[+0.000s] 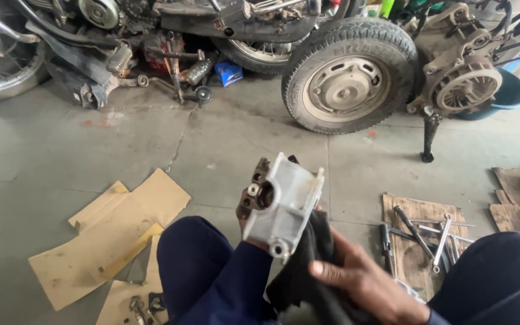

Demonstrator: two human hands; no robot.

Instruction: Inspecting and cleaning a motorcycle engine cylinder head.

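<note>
Between the knees, the right hand [368,283] clutches a black rag [308,271] against a grey metal casting [287,201]; the left hand [249,225], mostly hidden, seemingly grips it from behind.

Grey concrete floor [242,138] bears cardboard pieces [112,232] and a tool-laden board [419,210].

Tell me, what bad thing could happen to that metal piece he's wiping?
It might slip. The left hand is mostly hidden behind the metal part, so I can't see how firmly it grips, and the right hand holds only the dark cloth. A drop would land on the hard concrete floor. The cloth could also catch on the part's jutting corners.
</note>
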